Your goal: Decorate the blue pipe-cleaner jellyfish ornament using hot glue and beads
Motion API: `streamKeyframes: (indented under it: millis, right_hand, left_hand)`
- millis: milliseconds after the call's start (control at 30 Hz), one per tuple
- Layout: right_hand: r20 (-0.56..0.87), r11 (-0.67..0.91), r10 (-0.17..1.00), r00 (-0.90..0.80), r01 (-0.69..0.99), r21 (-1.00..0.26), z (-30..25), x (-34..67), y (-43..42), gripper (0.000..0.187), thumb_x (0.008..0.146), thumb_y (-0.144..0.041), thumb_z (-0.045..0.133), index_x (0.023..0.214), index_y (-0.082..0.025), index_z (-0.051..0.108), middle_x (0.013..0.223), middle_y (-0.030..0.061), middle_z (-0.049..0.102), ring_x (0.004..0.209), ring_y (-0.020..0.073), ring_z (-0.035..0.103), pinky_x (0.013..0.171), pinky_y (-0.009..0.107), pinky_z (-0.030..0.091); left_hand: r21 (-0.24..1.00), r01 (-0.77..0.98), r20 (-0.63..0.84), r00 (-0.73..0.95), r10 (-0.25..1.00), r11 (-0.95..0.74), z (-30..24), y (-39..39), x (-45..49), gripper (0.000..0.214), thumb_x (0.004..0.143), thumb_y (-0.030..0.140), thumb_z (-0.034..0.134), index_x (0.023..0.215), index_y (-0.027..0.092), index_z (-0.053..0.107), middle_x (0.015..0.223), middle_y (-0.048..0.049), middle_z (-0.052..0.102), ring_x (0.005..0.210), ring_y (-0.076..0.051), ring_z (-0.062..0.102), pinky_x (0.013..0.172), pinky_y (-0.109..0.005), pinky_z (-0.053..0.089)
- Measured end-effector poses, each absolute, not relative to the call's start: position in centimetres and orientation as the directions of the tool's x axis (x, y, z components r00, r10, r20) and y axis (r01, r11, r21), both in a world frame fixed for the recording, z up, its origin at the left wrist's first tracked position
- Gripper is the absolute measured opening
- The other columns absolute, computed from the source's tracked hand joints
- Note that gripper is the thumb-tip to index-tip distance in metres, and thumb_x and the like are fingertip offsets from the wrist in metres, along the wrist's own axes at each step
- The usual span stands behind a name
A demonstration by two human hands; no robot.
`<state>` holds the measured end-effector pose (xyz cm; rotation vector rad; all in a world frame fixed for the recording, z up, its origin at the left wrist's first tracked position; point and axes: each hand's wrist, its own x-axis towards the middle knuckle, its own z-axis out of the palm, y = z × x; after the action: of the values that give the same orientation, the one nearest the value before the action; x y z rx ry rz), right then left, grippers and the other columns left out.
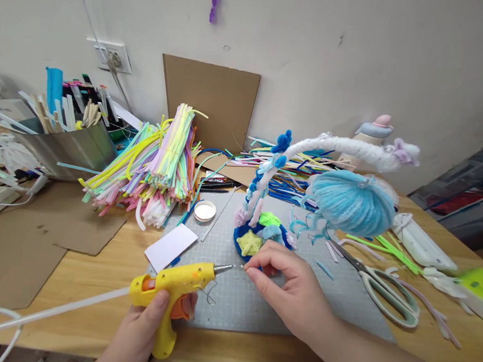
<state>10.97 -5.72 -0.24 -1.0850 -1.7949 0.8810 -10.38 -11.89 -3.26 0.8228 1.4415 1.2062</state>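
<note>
My left hand (145, 317) is wrapped round the handle of a yellow hot glue gun (185, 279), its metal nozzle pointing right and a long glue stick (62, 309) jutting from the back. Just right of the nozzle, my right hand (284, 283) pinches something too small to make out between thumb and forefinger. Behind that hand stands a pipe-cleaner lamp-like piece with a white curved stem (302, 146), a blue base and a hanging light-blue shell-shaped shade (350, 202). A yellow star (249, 243) sits on the base, near my right fingertips.
A grey cutting mat (216, 306) lies under the work. Green-handled scissors (391, 293) rest at right, a white card (171, 248) and a small round lid (204, 211) at left. Bundled pipe cleaners (168, 159), a metal pen holder (70, 149) and cardboard (210, 99) stand behind.
</note>
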Motion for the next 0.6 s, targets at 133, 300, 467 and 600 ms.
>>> streamKeyframes:
  millis: [133, 300, 467, 600]
  right_hand:
    - [0.298, 0.381, 0.914, -0.276, 0.327, -0.865, -0.27, 10.97, -5.78, 0.008, 0.079, -0.018, 0.059, 0.072, -0.02, 0.064, 0.068, -0.0003, 0.056, 0.064, 0.0135, 0.052, 0.06, 0.026, 0.041]
    - [0.295, 0.382, 0.913, -0.283, 0.331, -0.863, -0.34, 11.03, -5.82, 0.009, 0.079, -0.018, 0.059, 0.072, -0.02, 0.064, 0.068, -0.0004, 0.056, 0.065, 0.0136, 0.053, 0.06, 0.026, 0.041]
    - [0.306, 0.394, 0.906, -0.293, 0.319, -0.862, -0.35, 10.99, -5.8, 0.008, 0.079, -0.018, 0.059, 0.073, -0.02, 0.064, 0.069, -0.0002, 0.057, 0.065, 0.0134, 0.053, 0.061, 0.025, 0.041]
    - [0.307, 0.398, 0.904, -0.296, 0.323, -0.859, -0.22, 10.95, -5.78, 0.009, 0.079, -0.017, 0.059, 0.072, -0.02, 0.064, 0.068, -0.0007, 0.056, 0.065, 0.013, 0.053, 0.061, 0.025, 0.041]
  left_hand:
    - [0.947, -0.119, -0.319, -0.257, 0.912, 0.298, -3.44, -11.93, -10.46, 0.057, 0.056, 0.074, 0.061, 0.054, 0.017, 0.064, 0.068, -0.0086, 0.068, 0.071, -0.023, 0.06, 0.07, -0.028, 0.048]
    - [0.956, -0.092, -0.294, -0.255, 0.921, 0.28, -3.43, -11.9, -10.51, 0.057, 0.057, 0.075, 0.059, 0.052, 0.018, 0.063, 0.069, -0.009, 0.068, 0.075, -0.027, 0.06, 0.072, -0.032, 0.049]
    - [0.954, -0.114, -0.297, -0.239, 0.925, 0.277, -3.14, -11.81, -10.35, 0.055, 0.056, 0.074, 0.06, 0.051, 0.02, 0.061, 0.068, -0.0085, 0.068, 0.073, -0.027, 0.06, 0.069, -0.033, 0.049]
    - [0.951, -0.126, -0.305, -0.257, 0.917, 0.281, -3.08, -11.86, -10.2, 0.055, 0.056, 0.073, 0.061, 0.052, 0.018, 0.062, 0.066, -0.0084, 0.068, 0.07, -0.025, 0.061, 0.068, -0.03, 0.049]
